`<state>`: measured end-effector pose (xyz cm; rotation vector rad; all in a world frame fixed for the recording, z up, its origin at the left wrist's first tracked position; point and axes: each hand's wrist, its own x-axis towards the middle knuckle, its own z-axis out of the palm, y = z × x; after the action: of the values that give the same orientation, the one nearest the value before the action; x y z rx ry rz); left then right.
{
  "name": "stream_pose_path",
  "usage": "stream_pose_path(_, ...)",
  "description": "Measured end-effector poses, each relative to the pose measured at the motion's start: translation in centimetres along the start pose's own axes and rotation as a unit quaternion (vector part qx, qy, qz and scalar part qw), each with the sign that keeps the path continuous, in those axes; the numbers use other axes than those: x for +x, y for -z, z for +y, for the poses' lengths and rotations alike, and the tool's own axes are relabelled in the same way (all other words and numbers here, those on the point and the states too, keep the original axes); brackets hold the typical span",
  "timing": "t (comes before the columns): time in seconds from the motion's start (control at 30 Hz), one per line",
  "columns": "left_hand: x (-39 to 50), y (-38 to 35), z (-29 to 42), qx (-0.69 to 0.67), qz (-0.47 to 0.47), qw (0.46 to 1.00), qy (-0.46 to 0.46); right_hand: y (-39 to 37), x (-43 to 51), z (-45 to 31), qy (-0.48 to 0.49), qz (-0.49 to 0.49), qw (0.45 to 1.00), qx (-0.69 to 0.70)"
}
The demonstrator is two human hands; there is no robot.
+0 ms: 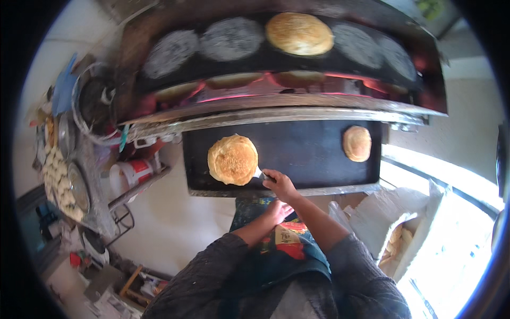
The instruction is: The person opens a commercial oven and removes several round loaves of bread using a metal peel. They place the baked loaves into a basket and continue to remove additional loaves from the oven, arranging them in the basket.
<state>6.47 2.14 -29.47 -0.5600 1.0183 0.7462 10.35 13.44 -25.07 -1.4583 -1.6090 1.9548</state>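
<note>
My right hand (281, 186) grips the handle of a spatula (259, 174), whose blade goes under a round, golden, sesame-topped flatbread (233, 159). That bread is over the left part of a dark metal baking tray (295, 155). My left hand (279, 211) holds nothing and rests near my right wrist, in front of my apron, its fingers partly spread. A smaller browned bread (357, 144) lies at the tray's right end. Above the tray, one golden flatbread (299, 33) sits on the black upper plate of the oven (255, 71), among pale round floury marks.
Glowing heat and more breads (235, 81) show beneath the upper plate, behind a ledge (279, 104). At left are a wire-rimmed pot (95, 103), a white bucket (121, 175) and a counter with many dough pieces (57, 181). A white-lined box (392, 211) holding breads stands at right.
</note>
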Motion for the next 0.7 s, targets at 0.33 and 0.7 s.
stream_pose_path(0.33,1.4,1.7,0.9,0.01,0.03,0.999,0.008,13.1,-25.9,9.7,-0.058,0.578,0.777,0.241)
stream_pose_path(0.7,1.3,0.7,0.7,0.028,0.06,0.997,-0.03,18.1,-27.0,14.0,-0.046,0.607,0.792,0.04)
